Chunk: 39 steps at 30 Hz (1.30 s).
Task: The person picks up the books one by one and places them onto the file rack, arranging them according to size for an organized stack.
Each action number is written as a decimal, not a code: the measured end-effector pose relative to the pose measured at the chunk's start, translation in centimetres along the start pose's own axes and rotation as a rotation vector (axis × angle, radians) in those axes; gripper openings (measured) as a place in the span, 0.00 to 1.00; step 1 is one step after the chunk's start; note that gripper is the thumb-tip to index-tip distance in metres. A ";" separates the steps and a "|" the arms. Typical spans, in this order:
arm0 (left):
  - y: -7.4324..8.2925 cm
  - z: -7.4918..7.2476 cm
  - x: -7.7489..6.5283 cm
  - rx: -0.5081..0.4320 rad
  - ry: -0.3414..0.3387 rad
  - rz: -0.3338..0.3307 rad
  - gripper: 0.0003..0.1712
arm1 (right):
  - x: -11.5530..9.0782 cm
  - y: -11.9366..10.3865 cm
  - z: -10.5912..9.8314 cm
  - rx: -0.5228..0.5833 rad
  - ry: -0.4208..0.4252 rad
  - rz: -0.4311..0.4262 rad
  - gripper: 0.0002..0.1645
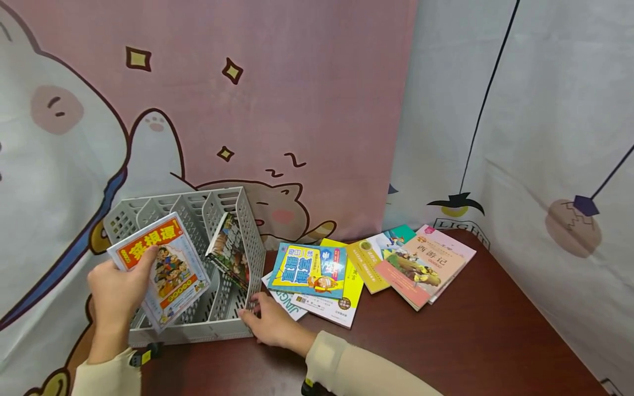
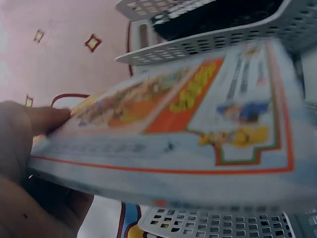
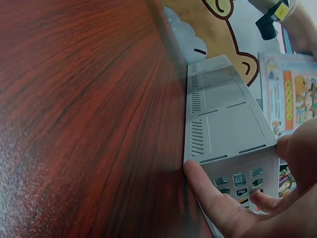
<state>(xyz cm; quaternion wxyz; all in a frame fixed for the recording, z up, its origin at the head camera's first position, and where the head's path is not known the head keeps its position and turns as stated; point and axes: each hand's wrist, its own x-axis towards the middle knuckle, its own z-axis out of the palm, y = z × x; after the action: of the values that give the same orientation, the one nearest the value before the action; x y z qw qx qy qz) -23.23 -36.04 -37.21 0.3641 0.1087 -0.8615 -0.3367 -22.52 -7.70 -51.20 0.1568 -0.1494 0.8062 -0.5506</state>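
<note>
My left hand [image 1: 121,289] grips a white book [image 1: 173,269] by its edge, thumb on the front cover. The cover carries a red title band and a cartoon crowd. This book is held tilted in front of a grey plastic file rack [image 1: 230,328] with slotted compartments. In the rack's rightmost compartment leans a dark, colourful book [image 1: 230,250]. At the rack's front right corner, my right hand [image 1: 272,322] holds the side wall. The right wrist view shows its thumb and fingers [image 3: 205,186] spread around that corner. The left wrist view of the book is blurred.
Right of the rack, a blue book [image 1: 309,269] lies over a yellow one [image 1: 354,286] and others. Farther right, a pink book [image 1: 428,264] overlaps several more. A brown table [image 1: 446,352] bears everything, with printed cloth hanging behind and at the right.
</note>
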 end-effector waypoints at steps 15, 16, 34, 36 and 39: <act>0.6 6.0 0.0 -0.002 0.032 0.135 0.30 | 0.0 -0.3 -0.2 0.003 -0.042 0.017 0.37; 0.7 6.3 0.0 -0.009 0.031 0.137 0.30 | 0.0 -0.3 -0.2 0.004 -0.043 0.017 0.37; 0.7 9.6 0.0 -0.027 -0.390 0.053 0.37 | 0.0 -0.2 -0.4 0.017 -0.069 0.023 0.35; 0.7 9.7 0.0 -0.045 -0.457 0.008 0.40 | 0.0 -0.2 -0.4 0.017 -0.073 0.024 0.34; 0.7 10.0 -0.2 -0.065 -0.565 -0.052 0.43 | 0.0 -0.1 -0.5 0.014 -0.073 0.024 0.35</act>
<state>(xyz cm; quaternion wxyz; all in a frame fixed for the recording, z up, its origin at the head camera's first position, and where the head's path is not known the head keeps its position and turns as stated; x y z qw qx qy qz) -30.07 -30.46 -41.92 0.1041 0.0210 -0.9146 -0.3902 -22.70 -7.35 -50.91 0.1939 -0.1588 0.7978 -0.5484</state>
